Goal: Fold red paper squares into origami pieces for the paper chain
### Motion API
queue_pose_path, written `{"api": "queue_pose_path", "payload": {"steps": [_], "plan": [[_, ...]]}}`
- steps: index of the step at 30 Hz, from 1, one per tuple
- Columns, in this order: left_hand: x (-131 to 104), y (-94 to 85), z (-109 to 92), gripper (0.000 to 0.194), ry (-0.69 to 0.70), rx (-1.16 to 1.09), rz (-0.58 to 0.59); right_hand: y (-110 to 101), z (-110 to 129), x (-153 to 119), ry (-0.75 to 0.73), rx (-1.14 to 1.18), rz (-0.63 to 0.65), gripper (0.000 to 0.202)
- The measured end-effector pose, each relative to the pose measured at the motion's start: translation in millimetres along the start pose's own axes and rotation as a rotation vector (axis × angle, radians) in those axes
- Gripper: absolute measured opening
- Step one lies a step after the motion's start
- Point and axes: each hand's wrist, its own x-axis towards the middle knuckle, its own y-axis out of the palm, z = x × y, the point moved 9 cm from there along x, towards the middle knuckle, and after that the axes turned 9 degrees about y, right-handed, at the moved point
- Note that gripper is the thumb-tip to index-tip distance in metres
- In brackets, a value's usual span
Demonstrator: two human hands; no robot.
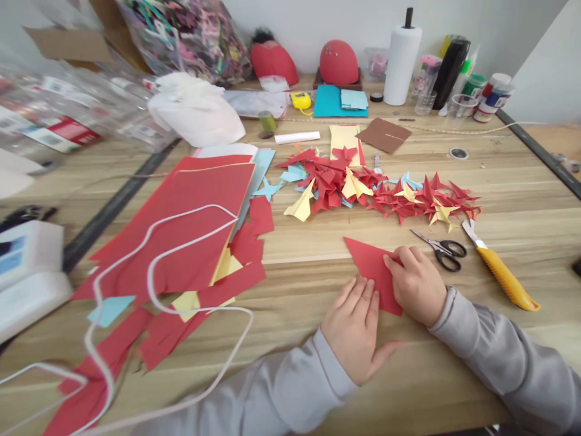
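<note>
A folded red paper [368, 261], roughly triangular, lies flat on the wooden table [295, 375]. My left hand [356, 327] rests on its lower left part, fingers extended side by side and thumb stretched out to the right. At the paper's right edge, my right hand [415, 281] has its fingers curled, pinching the paper between thumb and fingers. Beyond the hands lie a heap of folded red, yellow and blue paper pieces [329, 181] and a row of red and yellow paper stars [426, 197].
Black-handled scissors [447, 249] and a yellow-handled knife [508, 278] lie right of my right hand. Large red sheets [181, 224], cut strips [231, 284] and a white cable [152, 272] cover the left side. A white bottle [402, 63] stands at the back.
</note>
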Motion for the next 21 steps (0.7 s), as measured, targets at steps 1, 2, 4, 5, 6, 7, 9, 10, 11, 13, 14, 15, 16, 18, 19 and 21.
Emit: {"api": "queue_pose_path", "payload": {"steps": [1, 2, 4, 5, 6, 7, 9, 10, 11, 13, 14, 15, 16, 18, 19, 21], "plan": [[3, -2.8, 3, 0.063, 0.016, -0.004, -0.016, 0, 1, 0, -0.003, -0.009, -0.003, 0.023], [6, -4.7, 8, 0.055, 0.020, -0.011, -0.029, -1, 1, 0, -0.007, -0.014, -0.006, 0.023], [10, -4.8, 26, 0.050, -0.048, 0.026, -0.031, -2, 2, 0, -0.009, -0.017, -0.015, 0.023], [11, -3.5, 38, 0.051, -0.104, 0.066, -0.024, -2, 1, 0, -0.009, -0.015, -0.016, 0.023], [12, -1.2, 47, 0.054, -0.141, 0.101, -0.012, -2, 1, 0, -0.010, -0.015, -0.016, 0.023], [13, 2.0, 55, 0.056, -0.169, 0.120, 0.004, -2, 1, 0, -0.012, -0.016, -0.016, 0.023], [15, 6.4, 65, 0.055, -0.186, 0.143, 0.012, -2, 1, 0, -0.016, -0.022, -0.020, 0.023], [15, 7.9, 69, 0.055, -0.195, 0.147, 0.012, -2, 2, 0, -0.018, -0.024, -0.023, 0.023], [16, 9.3, 70, 0.055, -0.197, 0.146, 0.014, -2, 2, -1, -0.019, -0.025, -0.027, 0.023], [17, 11.5, 71, 0.056, -0.199, 0.141, 0.027, -2, 2, -1, -0.018, -0.023, -0.028, 0.023], [18, 12.4, 71, 0.056, -0.196, 0.139, 0.036, -2, 2, -1, -0.016, -0.022, -0.027, 0.023], [18, 13.0, 70, 0.055, -0.195, 0.139, 0.044, -2, 2, -1, -0.016, -0.021, -0.026, 0.023], [19, 13.3, 70, 0.054, -0.192, 0.142, 0.049, -1, 2, -1, -0.017, -0.019, -0.024, 0.023], [21, 13.4, 70, 0.051, -0.184, 0.150, 0.050, -1, 0, 0, -0.018, 0.003, -0.027, 0.023], [22, 13.2, 70, 0.050, -0.180, 0.153, 0.047, -2, 0, 1, -0.016, 0.025, -0.032, 0.023], [23, 12.8, 72, 0.046, -0.176, 0.155, 0.037, -4, -2, 4, -0.006, 0.090, -0.048, 0.023]]}}
